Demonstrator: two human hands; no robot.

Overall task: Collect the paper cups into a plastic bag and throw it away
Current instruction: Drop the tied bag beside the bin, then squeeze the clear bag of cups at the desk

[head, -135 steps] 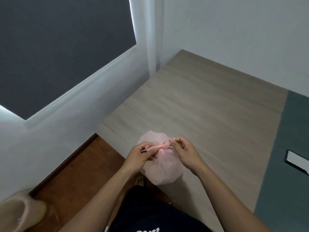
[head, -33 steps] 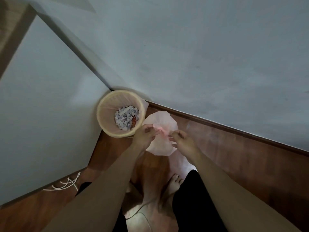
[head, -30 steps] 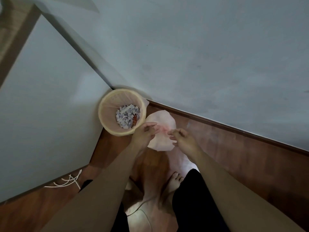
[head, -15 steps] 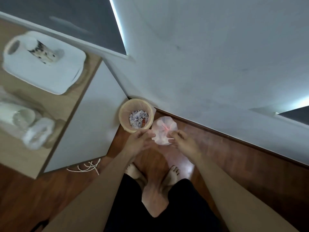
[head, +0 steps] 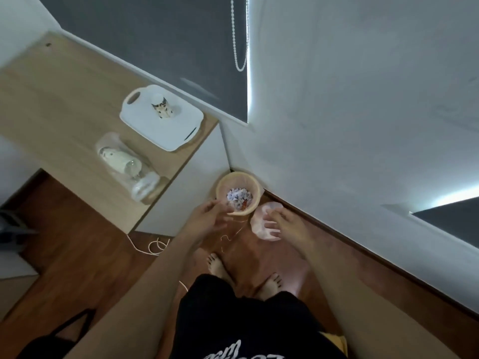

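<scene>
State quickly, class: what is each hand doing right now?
Left hand: open, empty, beside the bin.
Right hand: fingers spread over the pink plastic bag; grip cannot be told.

A home room is showing here: bare feet (head: 216, 265) are standing on a wooden floor (head: 77, 255), a roller blind (head: 160, 42) is hanging with its bead cord (head: 237, 35), and a cat-patterned mug (head: 162, 110) is sitting on a white tray (head: 140, 120) at the desk's (head: 59, 99) corner.
</scene>
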